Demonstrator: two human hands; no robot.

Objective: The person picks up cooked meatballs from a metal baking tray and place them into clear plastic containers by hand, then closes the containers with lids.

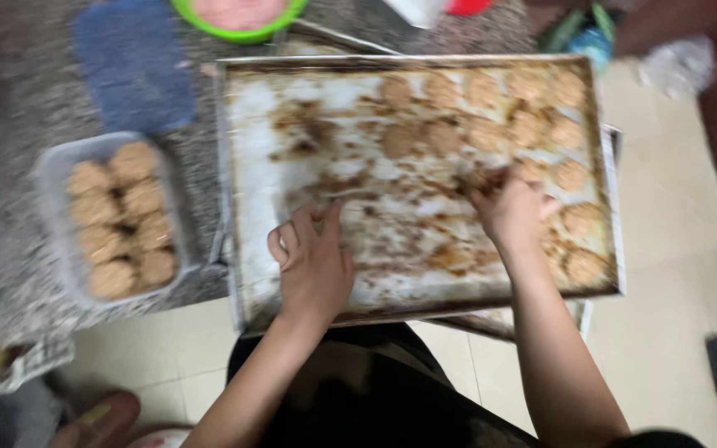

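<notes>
A large metal baking tray (pixel 259 166), stained brown with baked-on residue, is sitting on a speckled grey stone counter (pixel 35 83) and overhanging its near edge above a pale tiled floor (pixel 674 249). Round brown cookies (pixel 533 124) are lying in rows on the tray's far right part; the left part is bare.

The left hand (pixel 313 265) is resting on the tray near its near edge, fingers loosely curled, gripping nothing visible. The right hand (pixel 512 207) is pressing down among the cookies at the right; motion blur is hiding whether it is grasping one, so cannot tell.

Left of the tray, a clear plastic tub (pixel 51 174) is holding stacked cookies in two rows. Beyond it a blue cloth (pixel 130 62) is lying on the counter, and a green-rimmed bowl (pixel 238 33) is standing at the far edge.
</notes>
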